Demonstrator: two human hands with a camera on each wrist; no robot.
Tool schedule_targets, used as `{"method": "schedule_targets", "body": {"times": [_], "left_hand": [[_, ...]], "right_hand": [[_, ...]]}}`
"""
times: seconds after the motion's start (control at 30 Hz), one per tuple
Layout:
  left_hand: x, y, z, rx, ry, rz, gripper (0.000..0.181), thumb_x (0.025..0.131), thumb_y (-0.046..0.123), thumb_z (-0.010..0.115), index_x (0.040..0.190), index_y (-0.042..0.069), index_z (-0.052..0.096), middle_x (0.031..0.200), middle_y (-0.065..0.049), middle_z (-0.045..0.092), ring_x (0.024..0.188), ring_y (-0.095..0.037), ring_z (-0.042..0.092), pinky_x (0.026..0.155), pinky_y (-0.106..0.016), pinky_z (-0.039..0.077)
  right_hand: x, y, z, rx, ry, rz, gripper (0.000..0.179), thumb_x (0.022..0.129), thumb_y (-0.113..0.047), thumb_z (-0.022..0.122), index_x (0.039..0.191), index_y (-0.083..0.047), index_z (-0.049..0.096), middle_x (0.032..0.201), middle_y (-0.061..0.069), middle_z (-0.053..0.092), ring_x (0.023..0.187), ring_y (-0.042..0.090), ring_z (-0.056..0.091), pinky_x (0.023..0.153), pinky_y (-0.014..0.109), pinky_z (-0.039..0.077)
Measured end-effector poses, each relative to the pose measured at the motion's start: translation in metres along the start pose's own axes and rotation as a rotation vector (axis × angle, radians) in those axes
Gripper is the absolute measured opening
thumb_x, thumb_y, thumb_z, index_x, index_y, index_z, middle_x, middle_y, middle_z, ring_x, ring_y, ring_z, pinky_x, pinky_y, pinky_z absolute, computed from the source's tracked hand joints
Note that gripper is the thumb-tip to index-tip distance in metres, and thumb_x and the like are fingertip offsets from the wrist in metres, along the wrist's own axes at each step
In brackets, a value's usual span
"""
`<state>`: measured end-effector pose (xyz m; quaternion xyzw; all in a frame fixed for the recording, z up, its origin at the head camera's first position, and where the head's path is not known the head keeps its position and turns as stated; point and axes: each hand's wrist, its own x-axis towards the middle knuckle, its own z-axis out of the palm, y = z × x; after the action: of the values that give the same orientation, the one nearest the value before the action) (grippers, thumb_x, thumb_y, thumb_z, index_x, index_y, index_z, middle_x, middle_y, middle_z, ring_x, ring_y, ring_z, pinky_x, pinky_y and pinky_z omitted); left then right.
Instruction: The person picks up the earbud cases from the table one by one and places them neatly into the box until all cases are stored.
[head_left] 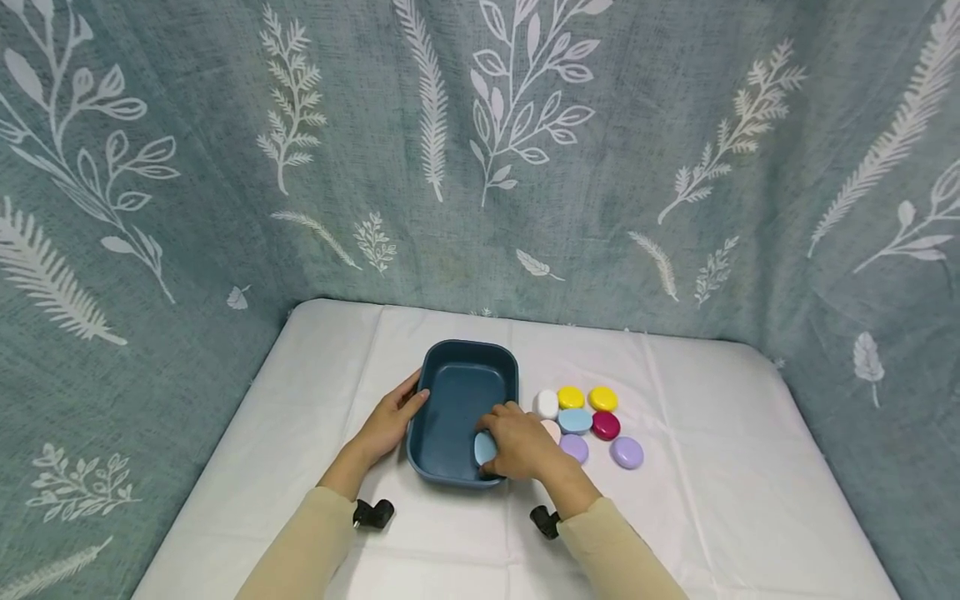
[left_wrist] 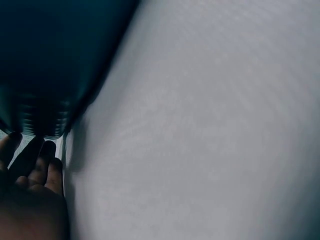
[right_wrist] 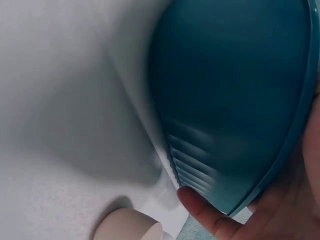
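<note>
A deep dark-blue plastic bin (head_left: 459, 392) with rounded corners stands on the white cloth. My left hand (head_left: 386, 427) grips its left side, thumb over the rim and fingers against the outer wall; in the left wrist view those fingers (left_wrist: 47, 165) meet ridges on the bin. Over the right wall reaches my right hand (head_left: 517, 442), holding a light blue rounded disc (head_left: 484, 448) inside the bin near the front right corner. In the right wrist view, one finger (right_wrist: 205, 210) lies outside the ridged wall. A pale pink disc (head_left: 552, 430) is partly hidden behind the right hand.
Right of the bin lie more smooth discs: one white (head_left: 547, 405), two yellow, including the right one (head_left: 603, 398), one light blue (head_left: 575, 421), one dark red (head_left: 606, 425) and two lilac, including the outer one (head_left: 627, 452). A patterned grey-green curtain (head_left: 465, 250) surrounds the table.
</note>
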<state>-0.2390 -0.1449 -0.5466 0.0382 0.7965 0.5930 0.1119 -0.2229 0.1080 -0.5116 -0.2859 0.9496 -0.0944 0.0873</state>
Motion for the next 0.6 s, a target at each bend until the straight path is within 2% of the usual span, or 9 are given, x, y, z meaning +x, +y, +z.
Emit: {"method": "schedule_targets", "body": {"times": [0.17, 0.3, 0.43, 0.6], "left_hand": [[0.011, -0.017, 0.006, -0.022, 0.008, 0.005, 0.054, 0.101, 0.043, 0.048, 0.150, 0.040, 0.028, 0.159, 0.006, 0.026, 0.148, -0.018, 0.023, 0.121, -0.044, 0.018], [0.010, -0.024, 0.006, -0.021, 0.026, 0.026, 0.052, 0.100, 0.044, 0.048, 0.148, 0.046, 0.027, 0.159, 0.006, 0.028, 0.147, -0.020, 0.025, 0.121, -0.046, 0.020], [0.008, -0.025, 0.009, -0.006, 0.038, 0.034, 0.051, 0.101, 0.043, 0.047, 0.148, 0.047, 0.026, 0.158, 0.001, 0.031, 0.146, -0.022, 0.028, 0.119, -0.049, 0.023], [0.008, -0.023, 0.015, 0.018, 0.026, 0.058, 0.052, 0.103, 0.042, 0.043, 0.150, 0.042, 0.023, 0.159, -0.003, 0.028, 0.147, -0.026, 0.026, 0.119, -0.052, 0.020]], "right_hand": [[-0.005, 0.002, -0.002, 0.059, 0.023, -0.014, 0.057, 0.074, -0.043, 0.082, 0.124, -0.021, 0.065, 0.117, -0.002, 0.060, 0.107, 0.018, 0.049, 0.086, 0.037, 0.046], [-0.010, 0.003, -0.006, 0.166, 0.072, -0.041, 0.056, 0.079, -0.040, 0.078, 0.128, -0.018, 0.063, 0.120, -0.001, 0.058, 0.110, 0.017, 0.049, 0.092, 0.037, 0.048], [-0.020, 0.009, -0.012, 0.278, 0.147, -0.040, 0.053, 0.084, -0.038, 0.075, 0.131, -0.019, 0.061, 0.124, -0.003, 0.056, 0.114, 0.015, 0.048, 0.098, 0.037, 0.049], [-0.037, 0.023, -0.021, 0.370, 0.265, -0.007, 0.051, 0.085, -0.034, 0.074, 0.132, -0.023, 0.059, 0.126, -0.005, 0.055, 0.117, 0.014, 0.048, 0.098, 0.038, 0.049]]}}
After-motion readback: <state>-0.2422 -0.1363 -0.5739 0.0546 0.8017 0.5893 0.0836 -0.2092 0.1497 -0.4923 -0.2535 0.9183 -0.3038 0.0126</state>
